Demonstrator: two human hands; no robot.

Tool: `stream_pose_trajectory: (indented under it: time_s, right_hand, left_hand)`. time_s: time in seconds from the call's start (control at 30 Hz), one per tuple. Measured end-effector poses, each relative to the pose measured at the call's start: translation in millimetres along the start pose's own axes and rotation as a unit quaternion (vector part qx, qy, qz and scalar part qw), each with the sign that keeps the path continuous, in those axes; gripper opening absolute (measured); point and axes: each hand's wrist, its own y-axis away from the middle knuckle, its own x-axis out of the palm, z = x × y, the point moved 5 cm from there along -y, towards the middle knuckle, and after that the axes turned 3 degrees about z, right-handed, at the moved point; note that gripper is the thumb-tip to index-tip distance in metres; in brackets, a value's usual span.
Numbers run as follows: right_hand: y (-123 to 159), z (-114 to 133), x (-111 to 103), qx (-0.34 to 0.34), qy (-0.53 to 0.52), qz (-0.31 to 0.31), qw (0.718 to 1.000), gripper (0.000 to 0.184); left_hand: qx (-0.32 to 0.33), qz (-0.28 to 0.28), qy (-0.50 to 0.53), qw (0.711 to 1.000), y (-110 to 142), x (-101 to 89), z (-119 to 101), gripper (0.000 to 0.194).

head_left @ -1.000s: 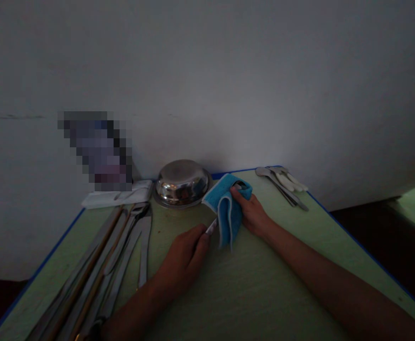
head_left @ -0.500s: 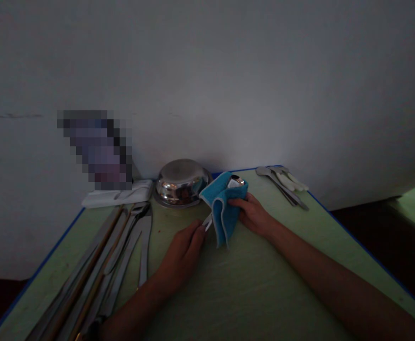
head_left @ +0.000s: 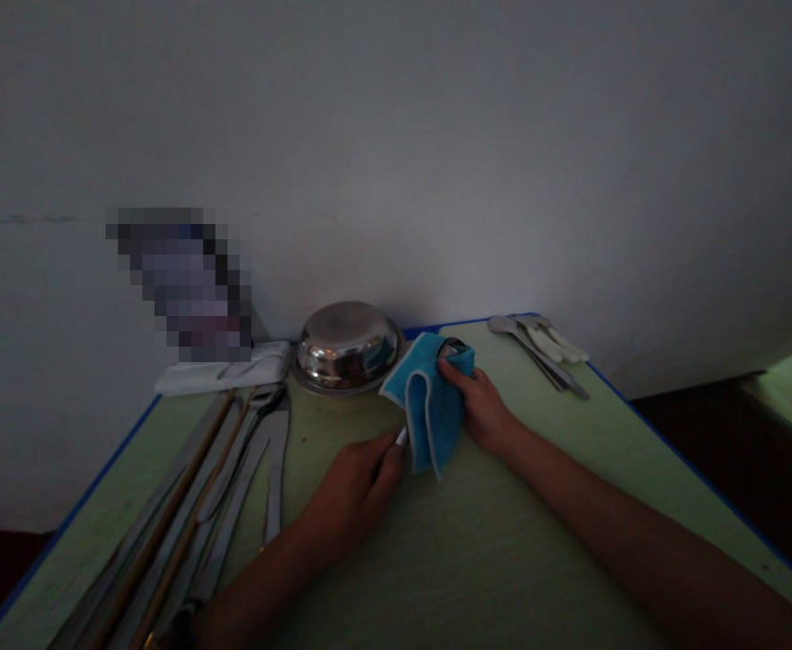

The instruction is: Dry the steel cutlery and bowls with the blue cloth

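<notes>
My left hand (head_left: 361, 478) is closed around the thin metal handle of a spoon (head_left: 402, 437), whose far part runs into a blue cloth (head_left: 431, 406). The cloth has pale edging and hangs folded above the table. My right hand (head_left: 480, 404) grips it, thumb on top, pressing it around the spoon's shiny head, of which only a little shows at the top of the folds. Just behind the cloth, an upturned steel bowl (head_left: 347, 348) rests on the table.
Long metal and wooden-handled utensils (head_left: 185, 506) lie along the left of the green table (head_left: 504, 560). Several spoons and white-handled cutlery (head_left: 537, 348) lie at the back right. A folded white cloth (head_left: 223, 368) lies before a blurred upright object (head_left: 189, 284) near the wall.
My left hand has shifted slightly right and closer to the cloth, so less handle shows. The right thumb has moved up, and the cloth covers more of the spoon's head.
</notes>
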Motion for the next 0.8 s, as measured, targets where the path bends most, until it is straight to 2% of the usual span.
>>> stream_pose_trajectory:
  time_s: [0.23, 0.37, 0.5, 0.63, 0.7, 0.8]
  right_hand:
    - [2, 1, -2, -0.012, 0.017, -0.027, 0.999, 0.032]
    - [-1, -2, -9, -0.024, 0.021, -0.073, 0.997, 0.037]
    - [-6, -3, -14, -0.019, -0.032, -0.114, 0.993, 0.034]
    - [-8, 0, -15, -0.002, -0.134, -0.162, 0.978, 0.032]
    - [-8, 3, -12, 0.012, -0.152, -0.14, 0.978, 0.028]
    - [-6, 4, -5, 0.034, -0.13, -0.068, 0.989, 0.014]
  left_hand:
    - [-0.005, 0.028, -0.031, 0.999, -1, 3.3, 0, 0.034]
    - [-0.01, 0.036, -0.032, 0.999, 1, 3.4, 0, 0.036]
    - [-0.004, 0.035, -0.028, 0.999, 1, 2.8, -1, 0.034]
    - [0.005, 0.051, -0.042, 0.998, 1, 5.2, -2, 0.033]
    - [0.005, 0.051, -0.041, 0.998, 2, 5.6, -1, 0.034]
    - [0.004, 0.04, -0.029, 0.999, 2, 4.4, 0, 0.034]
